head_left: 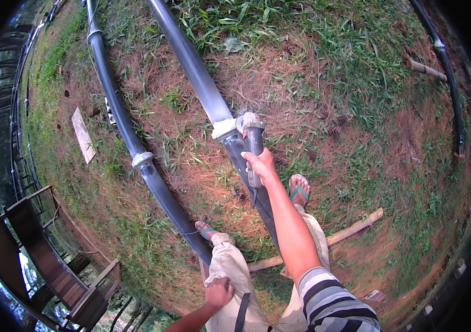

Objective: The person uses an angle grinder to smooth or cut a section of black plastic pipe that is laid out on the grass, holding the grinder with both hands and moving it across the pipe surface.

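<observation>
My right hand (262,165) is wrapped round the body of a grey angle grinder (254,137). The grinder's head is right beside the pale ridged collar (224,128) on a thick black pipe (197,72); I cannot tell whether its disc touches. Below the collar the pipe runs under my right forearm, between my legs. My left hand (220,292) rests with curled fingers on my left thigh, over pale trousers (230,265), and no tool shows in it.
A second black pipe (115,102) with similar collars lies to the left, by my left foot. A wooden pole (355,226) crosses under the near pipe. A flat board (83,135) lies on the grass farther left. Another pipe (452,88) lies at far right.
</observation>
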Tool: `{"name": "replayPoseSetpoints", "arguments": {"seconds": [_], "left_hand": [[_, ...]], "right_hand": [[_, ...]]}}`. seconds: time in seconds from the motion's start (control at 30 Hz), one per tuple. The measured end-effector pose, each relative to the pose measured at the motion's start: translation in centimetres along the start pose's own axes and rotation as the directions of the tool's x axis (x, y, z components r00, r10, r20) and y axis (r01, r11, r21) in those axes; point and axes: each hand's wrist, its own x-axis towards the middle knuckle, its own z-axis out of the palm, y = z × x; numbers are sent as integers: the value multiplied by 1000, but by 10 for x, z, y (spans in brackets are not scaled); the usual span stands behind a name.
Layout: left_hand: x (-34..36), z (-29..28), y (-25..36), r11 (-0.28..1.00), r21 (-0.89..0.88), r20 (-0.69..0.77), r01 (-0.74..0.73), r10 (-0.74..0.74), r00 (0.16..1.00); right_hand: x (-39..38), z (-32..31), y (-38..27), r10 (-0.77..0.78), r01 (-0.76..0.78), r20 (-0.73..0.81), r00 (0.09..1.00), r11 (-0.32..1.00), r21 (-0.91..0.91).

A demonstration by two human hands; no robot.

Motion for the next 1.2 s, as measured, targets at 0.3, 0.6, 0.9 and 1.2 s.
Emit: {"name": "replayPoseSetpoints", "arguments": {"seconds": [0.3,0.6,0.9,1.2], "left_hand": [[-24,-40,110,970,-117,-92,211,-222,971],[-65,-264,295,524,-684,-483,-508,196,853],[-23,-372,374,-469,-833,-527,-295,507,682],[-8,-425,373,-455,-804,-587,-382,506,632]], "right_hand": [[20,-42,-32,215,-252,242,946,959,133],[37,-54,-74,290,-359,353,890,921,149],[42,-35,-90,373,-432,417,829,900,52],[39,-27,-103,360,-391,344,867,920,23]]}}
